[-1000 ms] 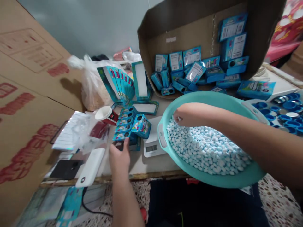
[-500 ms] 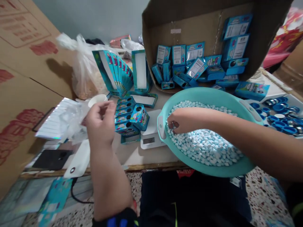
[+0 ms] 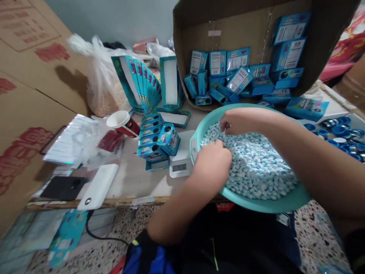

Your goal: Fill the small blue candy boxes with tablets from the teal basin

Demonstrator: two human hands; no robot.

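Observation:
Both of my hands are at the small white and pale-blue candies point(image 3: 262, 167) in a turquoise basin point(image 3: 256, 205). My left hand point(image 3: 215, 160) reaches over the basin's left rim, its fingers curled down into the candies and their tips hidden. Just beyond it, my right hand point(image 3: 236, 121) has its fingers bent together at the candies' surface. What either hand grips is hidden. Under the basin's left edge shows a white digital scale point(image 3: 180, 168) with digits on its display. Left of the scale, small blue candy boxes point(image 3: 154, 140) stand in a row, one box point(image 3: 169, 139) leaning out.
A cardboard carton point(image 3: 222, 38) behind holds several blue boxes. Blue-rimmed tins point(image 3: 340, 131) lie at right. To the left are a paper cup point(image 3: 122, 121), a white power bank point(image 3: 98, 186), a black phone point(image 3: 63, 188) and plastic bags. Folded display trays point(image 3: 145, 83) stand at the back.
My left hand has moved right, from beside the cup into the basin. My right hand has shifted slightly away from me and to the right, staying at the candies.

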